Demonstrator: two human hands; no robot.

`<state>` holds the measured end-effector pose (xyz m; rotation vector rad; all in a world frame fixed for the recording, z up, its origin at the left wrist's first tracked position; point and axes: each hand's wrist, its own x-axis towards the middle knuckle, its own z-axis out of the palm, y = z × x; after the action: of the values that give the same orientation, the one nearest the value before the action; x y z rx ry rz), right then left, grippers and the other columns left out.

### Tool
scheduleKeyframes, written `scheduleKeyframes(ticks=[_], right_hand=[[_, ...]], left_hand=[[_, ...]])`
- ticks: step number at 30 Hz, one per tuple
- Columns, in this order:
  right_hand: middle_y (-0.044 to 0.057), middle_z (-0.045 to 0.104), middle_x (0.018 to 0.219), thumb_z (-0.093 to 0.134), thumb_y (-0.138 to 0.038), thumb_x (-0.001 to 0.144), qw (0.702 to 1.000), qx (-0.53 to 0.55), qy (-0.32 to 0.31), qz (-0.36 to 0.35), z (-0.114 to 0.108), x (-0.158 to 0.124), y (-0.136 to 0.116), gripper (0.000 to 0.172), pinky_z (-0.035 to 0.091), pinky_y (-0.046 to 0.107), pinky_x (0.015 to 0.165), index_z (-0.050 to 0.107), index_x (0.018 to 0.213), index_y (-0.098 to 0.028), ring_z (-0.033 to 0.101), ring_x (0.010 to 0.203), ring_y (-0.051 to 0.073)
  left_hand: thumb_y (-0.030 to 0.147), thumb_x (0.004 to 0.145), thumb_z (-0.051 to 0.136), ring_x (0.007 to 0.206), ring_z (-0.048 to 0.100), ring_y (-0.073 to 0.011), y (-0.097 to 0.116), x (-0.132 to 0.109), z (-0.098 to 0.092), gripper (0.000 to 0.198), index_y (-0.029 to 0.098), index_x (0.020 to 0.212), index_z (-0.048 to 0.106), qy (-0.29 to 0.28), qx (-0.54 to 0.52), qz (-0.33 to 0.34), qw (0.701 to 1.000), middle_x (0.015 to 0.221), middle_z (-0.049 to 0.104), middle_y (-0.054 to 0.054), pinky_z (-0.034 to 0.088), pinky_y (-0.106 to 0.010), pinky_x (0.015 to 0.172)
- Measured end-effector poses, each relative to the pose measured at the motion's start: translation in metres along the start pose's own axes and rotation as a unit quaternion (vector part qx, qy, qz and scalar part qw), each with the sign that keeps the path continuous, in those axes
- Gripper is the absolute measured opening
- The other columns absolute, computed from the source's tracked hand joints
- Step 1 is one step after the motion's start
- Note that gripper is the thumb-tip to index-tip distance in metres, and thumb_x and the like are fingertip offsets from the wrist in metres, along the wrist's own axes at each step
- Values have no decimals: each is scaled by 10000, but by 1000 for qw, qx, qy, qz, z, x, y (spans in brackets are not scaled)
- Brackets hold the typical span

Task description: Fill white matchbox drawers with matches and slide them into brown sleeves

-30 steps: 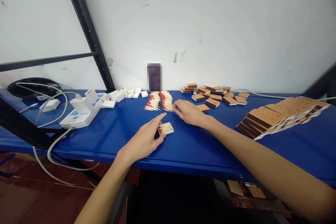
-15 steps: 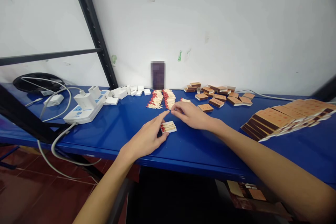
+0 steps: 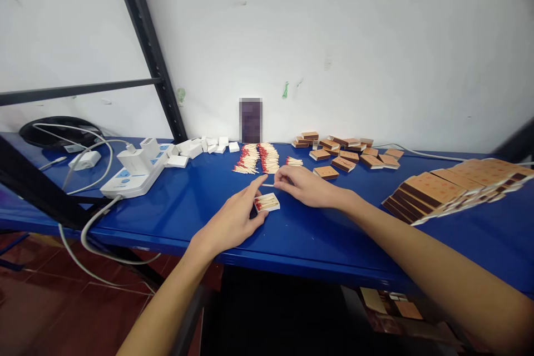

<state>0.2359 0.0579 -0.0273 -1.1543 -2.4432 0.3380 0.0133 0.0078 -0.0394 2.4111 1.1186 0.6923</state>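
Two hands are presented, the left hand (image 3: pixel 231 222) and the right hand (image 3: pixel 302 184), both bare. Each is carried on a slender forearm, the left forearm (image 3: pixel 167 300) and the right forearm (image 3: pixel 417 256), and each forearm is shown uncovered from the wrist to the frame edge. The fingers are seen to be long and slim; finer detail cannot be resolved.

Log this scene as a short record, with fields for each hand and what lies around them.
left hand: steadies the tray of matches, thumb and index finger on either side
right hand: pinches a match just beyond the tray
behind: match piles
far right: brown boxes; fanned stack of flat brown pieces
far left: white trays; power strip with cables
surface: blue table
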Motion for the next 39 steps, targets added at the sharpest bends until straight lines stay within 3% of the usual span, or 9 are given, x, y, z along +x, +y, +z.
scheduleKeyframes(ticks=[2,4,9,12,17,24,30,34,39], right_hand=[[-6,574,718,484,-306,945,996,52,-64,-17,-5,-5,-14,180,356,245,593,582,852,-187,490,633,134],[-10,574,710,480,-328,947,995,63,-76,-26,-5,-6,-20,196,366,247,587,595,868,-191,493,622,133],[78,629,892,424,-262,961,992,-96,86,7,13,7,11,177,422,360,836,581,961,-181,568,881,224],[108,626,977,455,-257,952,983,-156,84,41,21,15,34,140,392,410,942,570,980,-183,556,1004,261],[75,627,890,453,-270,961,987,-138,59,63,21,18,39,135,425,340,805,558,939,-188,575,847,216],[65,629,850,471,-250,950,986,-118,53,105,17,18,33,137,383,293,690,576,914,-171,553,772,188],[8,583,735,479,-308,949,1000,-2,-27,-13,-10,3,5,195,359,252,608,557,819,-186,502,660,142],[-19,552,671,497,-353,938,995,56,-81,-30,-15,-2,-12,217,337,237,556,580,822,-189,470,590,124],[10,596,741,477,-294,953,997,-64,30,40,6,8,6,153,342,264,613,573,1001,-184,526,675,159]], left_hand=[[266,917,520,921,612,-196,0,0,0,679,292,1513,196,4,-4,-2,1000,1222,596,-63,480,-363,906],[266,915,521,937,613,-200,0,0,0,667,290,1507,214,4,-6,3,1000,1229,594,-64,478,-363,912],[258,918,508,996,604,-214,0,1,0,637,276,1501,251,-1,5,7,1000,1278,572,-76,468,-373,943],[260,920,503,1021,600,-221,0,1,0,637,272,1504,249,-3,13,7,1000,1301,559,-80,462,-379,960],[269,925,499,1012,609,-222,0,0,-1,626,279,1502,257,-2,16,7,1000,1299,563,-78,469,-383,957],[270,924,507,965,613,-207,-1,0,-1,633,278,1503,253,1,18,10,1000,1284,574,-81,475,-383,941],[260,909,533,966,600,-200,-2,0,1,667,292,1505,234,11,13,-1,1000,1257,584,-66,471,-373,936],[262,914,525,986,590,-207,-1,0,0,653,264,1502,242,8,6,5,1000,1226,592,-72,462,-374,945],[261,916,515,975,585,-207,-3,0,1,655,269,1507,232,7,14,10,1000,1253,577,-78,463,-387,943]])
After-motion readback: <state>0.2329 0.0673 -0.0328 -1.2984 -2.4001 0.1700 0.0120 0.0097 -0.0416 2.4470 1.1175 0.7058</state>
